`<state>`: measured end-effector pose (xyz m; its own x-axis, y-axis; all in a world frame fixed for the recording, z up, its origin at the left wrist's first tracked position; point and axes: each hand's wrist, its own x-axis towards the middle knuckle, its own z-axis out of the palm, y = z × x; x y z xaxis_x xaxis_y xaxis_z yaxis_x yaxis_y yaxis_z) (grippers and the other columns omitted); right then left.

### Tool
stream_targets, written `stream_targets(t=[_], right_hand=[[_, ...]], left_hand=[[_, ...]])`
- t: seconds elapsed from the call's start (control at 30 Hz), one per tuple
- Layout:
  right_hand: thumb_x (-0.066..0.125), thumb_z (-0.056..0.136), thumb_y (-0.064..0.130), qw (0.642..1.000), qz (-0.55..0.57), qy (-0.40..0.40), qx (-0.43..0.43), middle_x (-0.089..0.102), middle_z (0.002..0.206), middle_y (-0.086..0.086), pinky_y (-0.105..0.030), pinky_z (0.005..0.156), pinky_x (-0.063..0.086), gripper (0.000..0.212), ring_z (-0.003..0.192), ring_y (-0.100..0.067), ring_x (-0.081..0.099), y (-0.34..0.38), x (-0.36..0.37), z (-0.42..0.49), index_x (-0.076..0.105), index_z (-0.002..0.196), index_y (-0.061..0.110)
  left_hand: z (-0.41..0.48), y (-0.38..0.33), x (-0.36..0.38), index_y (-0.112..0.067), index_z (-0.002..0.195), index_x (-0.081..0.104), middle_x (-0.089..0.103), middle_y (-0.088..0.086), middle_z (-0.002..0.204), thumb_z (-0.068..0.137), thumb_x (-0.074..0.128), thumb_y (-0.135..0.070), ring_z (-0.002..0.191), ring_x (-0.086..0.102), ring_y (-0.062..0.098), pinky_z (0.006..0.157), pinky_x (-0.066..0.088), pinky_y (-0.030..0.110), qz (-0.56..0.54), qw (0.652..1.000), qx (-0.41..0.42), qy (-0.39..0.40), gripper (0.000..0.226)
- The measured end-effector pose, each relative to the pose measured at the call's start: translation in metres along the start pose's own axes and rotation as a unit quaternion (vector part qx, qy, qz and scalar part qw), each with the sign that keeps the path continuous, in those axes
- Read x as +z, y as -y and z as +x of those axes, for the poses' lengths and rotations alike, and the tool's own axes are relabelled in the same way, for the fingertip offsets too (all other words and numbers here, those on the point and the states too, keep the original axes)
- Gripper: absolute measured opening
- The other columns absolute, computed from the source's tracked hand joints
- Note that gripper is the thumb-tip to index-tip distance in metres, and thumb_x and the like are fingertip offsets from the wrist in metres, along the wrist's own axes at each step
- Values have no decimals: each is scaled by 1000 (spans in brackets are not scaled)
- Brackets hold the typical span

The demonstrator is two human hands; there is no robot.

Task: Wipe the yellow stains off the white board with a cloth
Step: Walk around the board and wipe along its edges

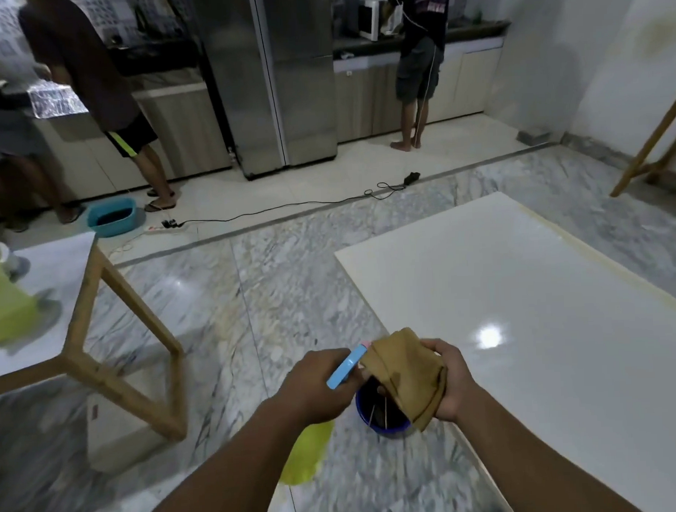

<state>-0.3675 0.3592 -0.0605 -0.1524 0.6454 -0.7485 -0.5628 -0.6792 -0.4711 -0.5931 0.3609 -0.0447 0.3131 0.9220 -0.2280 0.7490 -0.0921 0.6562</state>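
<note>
A: Position check. Where's the white board [541, 306]?

B: Flat on the marble floor [291, 276]. Everything else I'll place off it. Blue bucket [380, 411] sits just off its near-left edge. Yellow staining shows faintly along the board's far right edge; the middle looks glossy and clean from here.

A: Hands?

B: Both over the bucket, close together. Right hand [448, 382] clamped on the brown cloth [405, 372], which hangs in folds. Left hand [318, 386] closed around a light-blue object [346, 364]; can't tell what it is.

A: Step in hand?

B: Looks like readying the cloth. My read: wring it over the bucket so it's damp, not dripping, fold a flat pad, then carry it to the board's far right edge and rub along the stain line. A free left hand would help brace.
</note>
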Motion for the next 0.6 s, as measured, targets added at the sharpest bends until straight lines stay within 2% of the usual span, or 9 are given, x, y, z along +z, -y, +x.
stream_targets(t=[0.03,0.17,0.27,0.37,0.47,0.53,0.6], right_hand=[[54,88,39,1000,-20,-6,1,71,99,-27,-47,78,58,53,82,-41,67,15,11,14,70,113,-6],[52,93,38,996,-83,-30,1,72,84,-23,-39,66,59,48,69,-36,67,70,48,67,73,95,-5],[50,96,40,992,-96,-77,-5,73,78,-20,-39,68,57,49,68,-33,68,104,68,111,72,93,-3],[49,97,35,986,-108,-126,-14,74,83,-19,-42,75,55,43,78,-33,66,135,83,159,71,102,-2],[49,99,32,975,-165,-146,-38,71,94,-17,-38,74,55,38,83,-30,67,170,109,205,68,105,0],[50,98,38,942,-269,-182,-89,70,97,-14,-37,79,56,38,88,-26,67,190,131,242,67,107,5],[47,92,48,862,-421,-233,-161,68,99,-10,-41,88,54,47,92,-25,65,199,152,280,61,115,10]], left_hand=[[13,4,-10,-28,71,50,57,-6,66,101,63,-51,67,65,24,63,49,40,-4,1000,-3,-2,40],[70,30,-39,-21,75,54,70,10,79,98,64,-55,75,73,33,75,61,53,-28,1000,-13,0,42],[119,63,-52,-14,81,58,69,11,80,98,63,-56,76,74,34,77,62,55,-32,999,-11,12,45],[164,102,-64,-28,74,51,58,-5,69,100,62,-57,72,67,27,70,54,44,-22,999,-10,33,41],[200,138,-74,-30,72,49,55,-8,67,100,60,-58,64,54,17,63,41,33,-28,999,-20,33,41],[220,162,-81,-29,72,49,54,-7,65,98,60,-59,60,51,15,62,40,32,-46,998,-30,43,41],[237,185,-84,-29,72,50,54,-7,64,95,57,-63,57,49,14,61,40,32,-57,996,-41,54,41]])
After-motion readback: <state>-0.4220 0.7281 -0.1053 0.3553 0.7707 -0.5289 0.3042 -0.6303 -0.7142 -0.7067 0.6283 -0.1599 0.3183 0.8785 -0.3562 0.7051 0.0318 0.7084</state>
